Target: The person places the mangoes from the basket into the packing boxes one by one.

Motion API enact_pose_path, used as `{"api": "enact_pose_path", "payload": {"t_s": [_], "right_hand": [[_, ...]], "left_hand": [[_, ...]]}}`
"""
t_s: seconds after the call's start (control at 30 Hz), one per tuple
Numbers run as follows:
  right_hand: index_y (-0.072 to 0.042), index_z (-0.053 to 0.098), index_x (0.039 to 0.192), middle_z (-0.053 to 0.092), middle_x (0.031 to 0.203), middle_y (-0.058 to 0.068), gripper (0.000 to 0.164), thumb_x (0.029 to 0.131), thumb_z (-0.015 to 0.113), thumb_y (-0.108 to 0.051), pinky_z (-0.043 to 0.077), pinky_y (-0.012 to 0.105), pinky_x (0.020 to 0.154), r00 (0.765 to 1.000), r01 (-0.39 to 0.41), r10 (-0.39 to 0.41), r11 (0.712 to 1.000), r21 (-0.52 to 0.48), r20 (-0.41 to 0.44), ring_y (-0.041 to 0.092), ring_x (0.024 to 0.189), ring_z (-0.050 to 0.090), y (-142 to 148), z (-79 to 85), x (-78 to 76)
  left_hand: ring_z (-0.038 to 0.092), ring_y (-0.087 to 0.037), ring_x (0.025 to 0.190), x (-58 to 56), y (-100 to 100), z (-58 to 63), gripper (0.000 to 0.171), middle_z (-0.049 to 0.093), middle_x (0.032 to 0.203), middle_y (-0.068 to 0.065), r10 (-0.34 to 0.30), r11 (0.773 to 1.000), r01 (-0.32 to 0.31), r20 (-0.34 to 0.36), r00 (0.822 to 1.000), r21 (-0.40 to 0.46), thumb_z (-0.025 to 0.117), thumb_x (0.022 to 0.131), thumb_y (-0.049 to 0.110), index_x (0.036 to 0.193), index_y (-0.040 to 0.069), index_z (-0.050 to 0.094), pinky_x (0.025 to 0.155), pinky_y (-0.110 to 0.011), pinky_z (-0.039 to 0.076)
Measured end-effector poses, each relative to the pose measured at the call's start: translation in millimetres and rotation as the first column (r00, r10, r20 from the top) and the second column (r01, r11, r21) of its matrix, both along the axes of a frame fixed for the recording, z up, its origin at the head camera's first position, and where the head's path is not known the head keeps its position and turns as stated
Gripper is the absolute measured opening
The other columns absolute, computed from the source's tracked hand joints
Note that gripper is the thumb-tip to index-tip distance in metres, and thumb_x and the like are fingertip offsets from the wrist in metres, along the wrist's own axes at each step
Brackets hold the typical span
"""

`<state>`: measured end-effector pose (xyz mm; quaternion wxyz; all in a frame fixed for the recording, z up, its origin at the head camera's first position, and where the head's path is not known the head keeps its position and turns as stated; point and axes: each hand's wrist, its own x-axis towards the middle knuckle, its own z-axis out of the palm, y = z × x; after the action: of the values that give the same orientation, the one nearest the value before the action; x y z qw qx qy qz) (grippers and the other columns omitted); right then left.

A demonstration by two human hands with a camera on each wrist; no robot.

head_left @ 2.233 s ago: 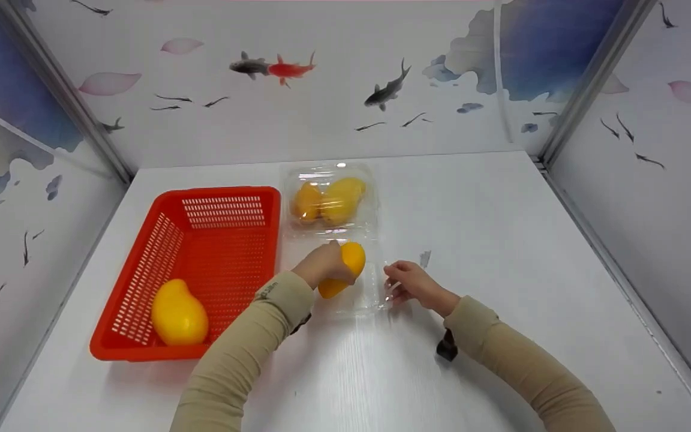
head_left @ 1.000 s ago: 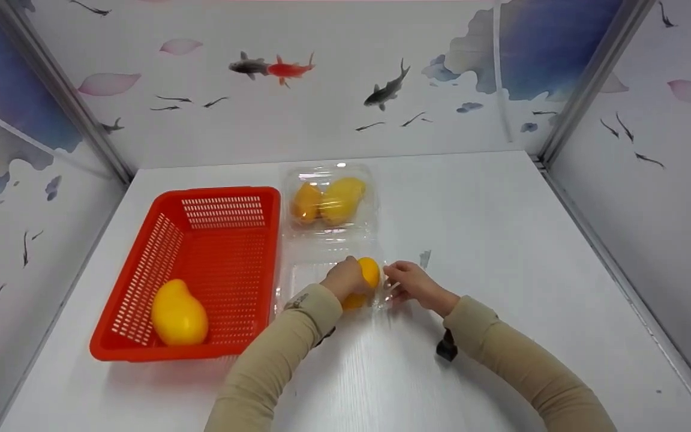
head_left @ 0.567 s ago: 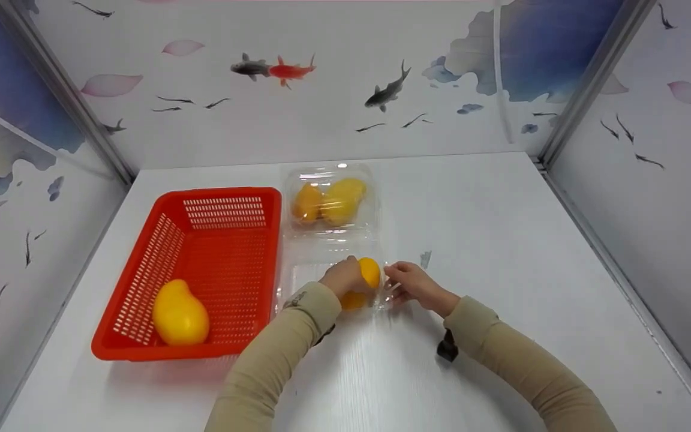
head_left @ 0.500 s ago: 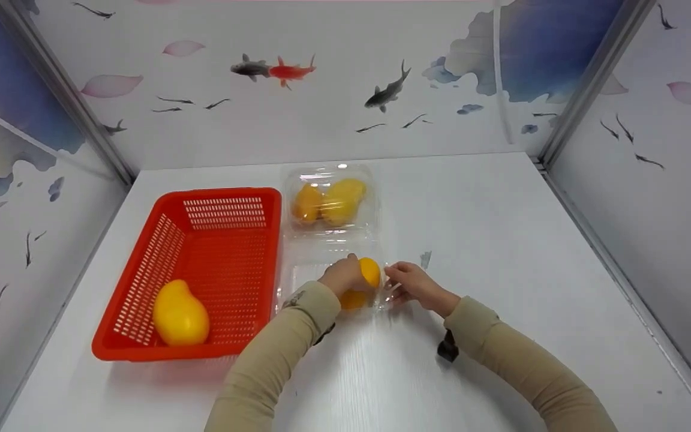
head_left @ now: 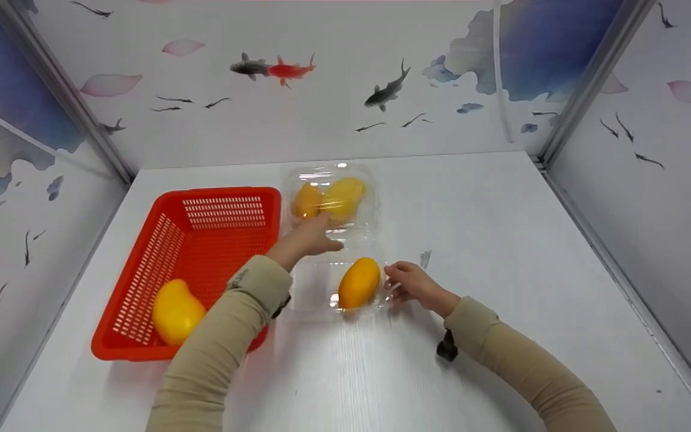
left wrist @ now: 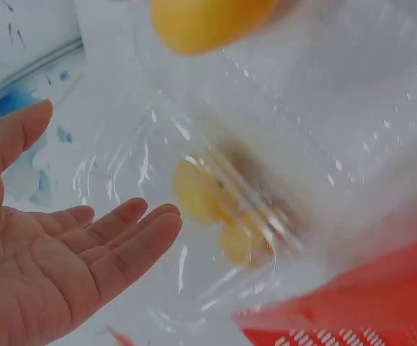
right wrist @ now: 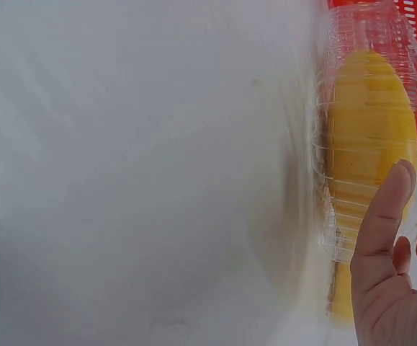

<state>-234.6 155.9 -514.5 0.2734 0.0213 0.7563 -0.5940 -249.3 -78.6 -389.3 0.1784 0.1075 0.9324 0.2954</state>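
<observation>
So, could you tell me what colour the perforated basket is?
The basket is red, clearest in the head view.

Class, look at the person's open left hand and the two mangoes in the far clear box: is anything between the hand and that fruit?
Yes. The far clear box is closed, so its transparent lid lies between the left hand and the two mangoes inside. Nothing else visible intervenes.

bright even light; head view sharp, both wrist views motion-blurred.
</observation>
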Motion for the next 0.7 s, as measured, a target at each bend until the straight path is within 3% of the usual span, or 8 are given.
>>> {"api": "enact_pose_path", "payload": {"t_s": [0.13,0.27,0.37,0.43,0.6,0.7], "right_hand": [[0.000,0.049,0.109,0.056,0.084,0.008,0.032,0.095,0.046,-0.030,0.052,0.024,0.056,1.000,0.001,-0.001,1.000,-0.011,-0.009,0.015,0.059,0.055,0.3,0.9,0.1],[0.000,0.048,0.107,0.055,0.083,0.007,0.031,0.096,0.046,-0.029,0.052,0.024,0.056,1.000,-0.004,0.004,1.000,-0.018,-0.014,0.015,0.059,0.055,1.4,1.0,-0.2],[0.000,0.048,0.109,0.056,0.086,0.009,0.032,0.096,0.045,-0.029,0.052,0.024,0.058,1.000,-0.014,0.014,1.000,-0.010,-0.012,0.015,0.061,0.055,2.4,1.2,-0.8],[0.001,0.049,0.110,0.056,0.087,0.009,0.033,0.096,0.045,-0.029,0.052,0.024,0.058,1.000,-0.020,0.020,1.000,-0.006,-0.010,0.015,0.062,0.055,3.0,1.7,-1.1],[-0.001,0.049,0.111,0.056,0.089,0.010,0.032,0.096,0.045,-0.029,0.053,0.025,0.060,1.000,-0.017,0.017,1.000,0.005,0.002,0.017,0.063,0.055,4.0,2.3,-0.8],[-0.002,0.050,0.112,0.056,0.090,0.010,0.033,0.096,0.046,-0.030,0.053,0.025,0.060,1.000,-0.017,0.017,1.000,0.014,0.010,0.017,0.064,0.055,4.3,2.9,-0.7]], "left_hand": [[0.041,-0.033,0.123,-1.6,-36.5,17.2,0.063,0.043,0.136,-0.017,0.000,0.999,0.001,0.023,1.000,-0.033,0.061,0.086,0.018,0.140,0.003,0.032,0.104,-0.046,0.032],[0.033,-0.035,0.129,1.1,-80.0,20.9,0.066,0.035,0.143,-0.017,0.052,0.995,-0.039,0.138,0.989,-0.093,0.058,0.088,0.025,0.142,0.003,0.028,0.105,-0.051,0.028],[0.027,-0.038,0.131,7.0,-112.2,15.7,0.068,0.029,0.145,-0.019,0.154,0.988,-0.141,0.249,0.956,-0.069,0.057,0.088,0.030,0.142,0.002,0.026,0.104,-0.055,0.026],[0.025,-0.041,0.131,11.5,-131.5,10.8,0.070,0.026,0.145,-0.022,0.206,0.979,-0.194,0.281,0.937,-0.070,0.056,0.089,0.030,0.142,-0.002,0.023,0.104,-0.056,0.026],[0.019,-0.048,0.130,17.3,-171.3,-4.4,0.070,0.019,0.142,-0.034,0.236,0.965,-0.193,0.265,0.935,-0.180,0.049,0.092,0.027,0.138,-0.015,0.018,0.104,-0.056,0.024],[0.026,-0.049,0.127,21.7,-187.2,-11.7,0.063,0.025,0.139,-0.035,0.272,0.952,-0.215,0.272,0.923,-0.219,0.048,0.092,0.025,0.135,-0.015,0.026,0.102,-0.054,0.028]]}}
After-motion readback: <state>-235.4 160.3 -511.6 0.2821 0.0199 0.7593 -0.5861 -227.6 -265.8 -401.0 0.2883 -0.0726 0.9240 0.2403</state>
